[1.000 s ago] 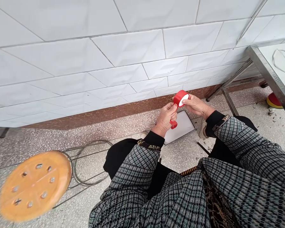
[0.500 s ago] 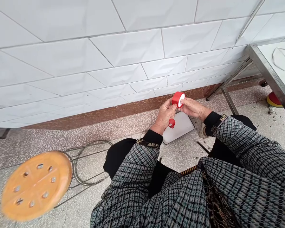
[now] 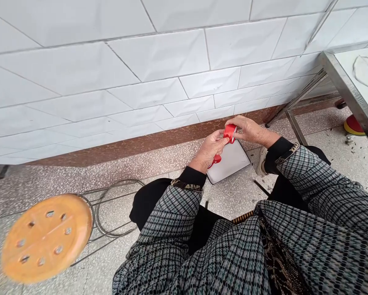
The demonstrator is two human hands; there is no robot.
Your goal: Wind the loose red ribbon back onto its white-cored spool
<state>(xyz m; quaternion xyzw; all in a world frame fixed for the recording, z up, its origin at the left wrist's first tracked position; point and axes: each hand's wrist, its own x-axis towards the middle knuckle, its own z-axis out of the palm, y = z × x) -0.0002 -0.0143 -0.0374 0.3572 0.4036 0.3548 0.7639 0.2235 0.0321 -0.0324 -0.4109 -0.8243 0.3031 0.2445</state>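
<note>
Both hands meet at a small roll of red ribbon (image 3: 229, 132) with a pale inner ring, held up over the floor near the wall. My left hand (image 3: 211, 150) pinches its near left side between thumb and fingers. From the right, my right hand (image 3: 248, 130) is closed on it, fingers over the top and thumb at the open side. A red curled piece (image 3: 215, 159), which looks like a loose ribbon end, hangs under my left hand. Below the hands, a flat light-grey panel (image 3: 229, 164) lies on the floor.
An orange round stool seat (image 3: 45, 237) with holes and wire legs (image 3: 116, 211) lies tipped at the left. A metal-framed table (image 3: 343, 82) stands at the right, with a red and yellow object (image 3: 354, 126) beneath it. A white tiled wall (image 3: 171, 53) rises ahead.
My right hand has moved from the roll's open side up over its top. The roll has turned, so less of its pale inside shows. The hanging red piece has swung left.
</note>
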